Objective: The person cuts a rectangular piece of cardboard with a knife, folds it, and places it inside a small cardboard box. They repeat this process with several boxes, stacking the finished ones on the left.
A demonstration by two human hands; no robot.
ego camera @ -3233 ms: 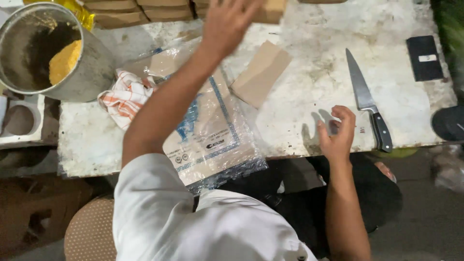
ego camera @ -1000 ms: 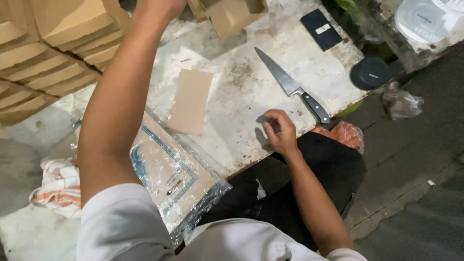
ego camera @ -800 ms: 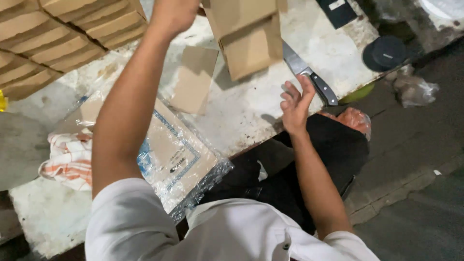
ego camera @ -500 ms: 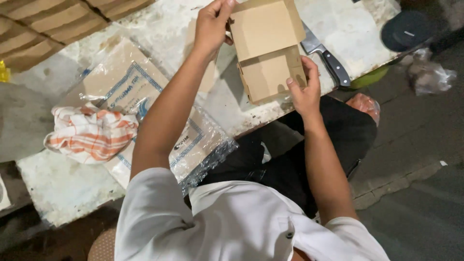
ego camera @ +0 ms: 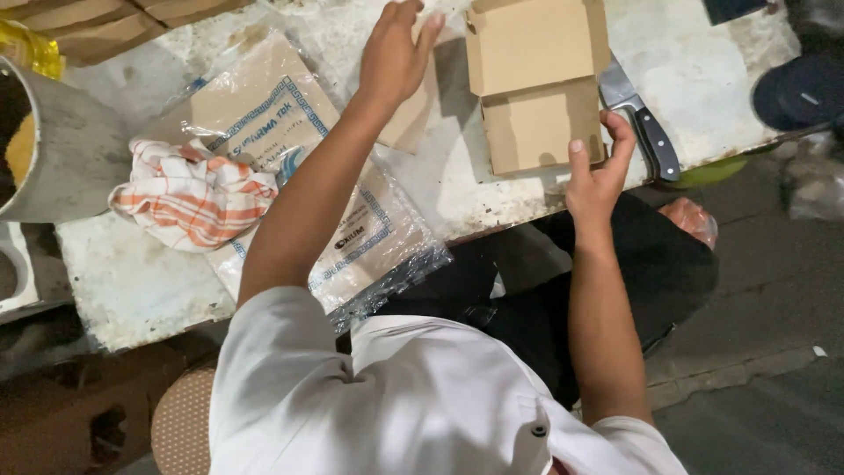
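An open brown cardboard box (ego camera: 536,88) lies flat on the worn white table (ego camera: 141,281), lid flap up. My right hand (ego camera: 598,171) grips its near right corner, thumb and fingers on the edge. My left hand (ego camera: 396,53) is stretched out to the left of the box, fingers apart, over a flat piece of cardboard (ego camera: 406,123). It holds nothing. A black-handled kitchen knife (ego camera: 640,127) lies just right of the box, its blade partly under it.
A plastic bag of printed paper sheets (ego camera: 290,158) lies at centre left, with an orange-striped cloth (ego camera: 189,189) on it. A metal pot (ego camera: 61,149) stands at far left. Stacked cardboard boxes (ego camera: 114,18) fill the top left. A dark round object (ego camera: 800,88) sits at right.
The box came down from the stack onto the table. My left hand let go of it and moved left over the flat cardboard. My right hand left the knife and gripped the box.
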